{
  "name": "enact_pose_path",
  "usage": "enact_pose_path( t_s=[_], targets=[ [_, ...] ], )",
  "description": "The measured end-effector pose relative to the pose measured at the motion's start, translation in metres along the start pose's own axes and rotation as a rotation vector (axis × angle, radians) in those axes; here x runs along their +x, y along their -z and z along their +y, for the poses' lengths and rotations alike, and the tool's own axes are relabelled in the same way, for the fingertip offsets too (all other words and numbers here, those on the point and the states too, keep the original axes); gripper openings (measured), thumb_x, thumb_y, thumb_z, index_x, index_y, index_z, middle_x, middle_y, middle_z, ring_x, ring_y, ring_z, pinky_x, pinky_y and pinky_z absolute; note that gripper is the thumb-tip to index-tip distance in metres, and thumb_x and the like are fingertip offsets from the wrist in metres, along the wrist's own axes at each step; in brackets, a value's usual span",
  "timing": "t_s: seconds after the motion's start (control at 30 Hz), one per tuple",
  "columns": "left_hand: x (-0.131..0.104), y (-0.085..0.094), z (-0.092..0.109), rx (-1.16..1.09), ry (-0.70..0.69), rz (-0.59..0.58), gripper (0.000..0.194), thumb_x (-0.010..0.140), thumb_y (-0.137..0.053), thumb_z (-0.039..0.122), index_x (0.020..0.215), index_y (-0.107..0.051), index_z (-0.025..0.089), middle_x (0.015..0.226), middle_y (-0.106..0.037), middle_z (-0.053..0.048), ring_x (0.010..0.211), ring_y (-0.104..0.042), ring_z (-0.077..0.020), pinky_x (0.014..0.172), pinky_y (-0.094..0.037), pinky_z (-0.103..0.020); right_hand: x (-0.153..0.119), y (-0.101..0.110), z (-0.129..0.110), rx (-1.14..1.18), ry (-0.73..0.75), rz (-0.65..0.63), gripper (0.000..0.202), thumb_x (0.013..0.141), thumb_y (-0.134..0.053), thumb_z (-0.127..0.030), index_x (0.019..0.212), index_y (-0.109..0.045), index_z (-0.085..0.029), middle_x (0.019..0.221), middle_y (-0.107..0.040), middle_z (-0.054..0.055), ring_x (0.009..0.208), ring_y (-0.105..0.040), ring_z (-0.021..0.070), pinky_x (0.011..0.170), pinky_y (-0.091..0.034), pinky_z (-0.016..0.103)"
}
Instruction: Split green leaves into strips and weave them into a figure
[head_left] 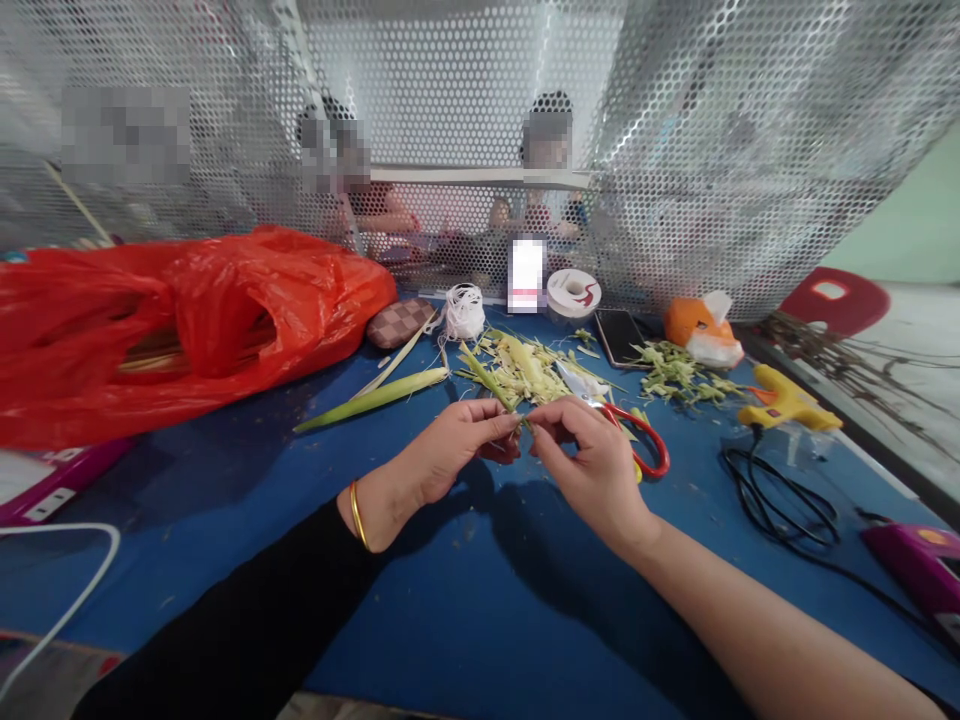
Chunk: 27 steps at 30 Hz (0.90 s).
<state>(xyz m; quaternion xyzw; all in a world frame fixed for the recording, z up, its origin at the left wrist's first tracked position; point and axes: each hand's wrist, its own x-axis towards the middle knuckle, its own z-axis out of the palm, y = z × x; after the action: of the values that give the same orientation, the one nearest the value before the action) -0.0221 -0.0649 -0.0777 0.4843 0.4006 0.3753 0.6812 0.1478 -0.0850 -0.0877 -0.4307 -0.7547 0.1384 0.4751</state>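
Observation:
Over the middle of the blue table [450, 620], my left hand [457, 445] pinches a narrow green leaf strip [486, 378] that points up and to the left. My right hand [589, 460] meets it at the strip's lower end, thumb and forefinger pressed together there. Behind my hands lies a heap of pale green leaf pieces [525, 365]. Scissors with red handles [660, 450] rest just beyond my right hand, partly hidden by it. A longer green leaf [375, 397] lies to the left of my hands.
Left, a red plastic bag [300, 320] and a patterned pouch [400, 323]. Behind, white string [463, 312], a ribbon spool [574, 293] and a phone [621, 337]. Right, an orange-white object [703, 328], a yellow glue gun [787, 400] and black cable [780, 510]. People sit beyond a perforated screen [457, 90].

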Motion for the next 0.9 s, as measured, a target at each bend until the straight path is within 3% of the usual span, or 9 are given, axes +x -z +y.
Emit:
enact_pose_path(
  t_s=[0.27,0.67,0.9],
  targets=[
    [0.0007,0.0009,-0.0013,0.017,0.054,0.045,0.031,0.065,-0.079,0.041,0.066,-0.063,0.014,0.062,-0.063,0.000,0.061,-0.058,-0.0119,0.067,-0.045,-0.027,-0.0025,-0.0002,0.0067,-0.206,0.202,-0.077,0.018,0.092,-0.048,-0.016,0.089,-0.065,-0.018,0.084,-0.066,0.007,0.073,-0.063,0.0164,0.065,-0.049,0.028],
    [0.0006,0.0031,0.0026,0.013,0.100,0.041,0.015,0.064,-0.074,0.025,0.070,-0.068,0.013,0.063,-0.065,-0.001,0.060,-0.061,-0.0115,0.066,-0.046,-0.027,0.0018,-0.0001,0.0024,0.000,-0.018,-0.060,0.011,0.085,-0.053,-0.013,0.080,-0.061,-0.019,0.068,-0.058,0.000,0.060,-0.056,0.0123,0.057,-0.045,0.024],
    [0.0002,0.0023,0.0007,0.029,0.115,0.060,0.019,0.065,-0.073,0.031,0.063,-0.064,0.014,0.062,-0.065,-0.002,0.060,-0.061,-0.0127,0.065,-0.047,-0.027,-0.0018,-0.0016,0.0076,-0.230,0.183,-0.128,0.018,0.092,-0.046,-0.016,0.088,-0.064,-0.017,0.082,-0.063,0.007,0.071,-0.061,0.0164,0.063,-0.046,0.027]
  ],
)
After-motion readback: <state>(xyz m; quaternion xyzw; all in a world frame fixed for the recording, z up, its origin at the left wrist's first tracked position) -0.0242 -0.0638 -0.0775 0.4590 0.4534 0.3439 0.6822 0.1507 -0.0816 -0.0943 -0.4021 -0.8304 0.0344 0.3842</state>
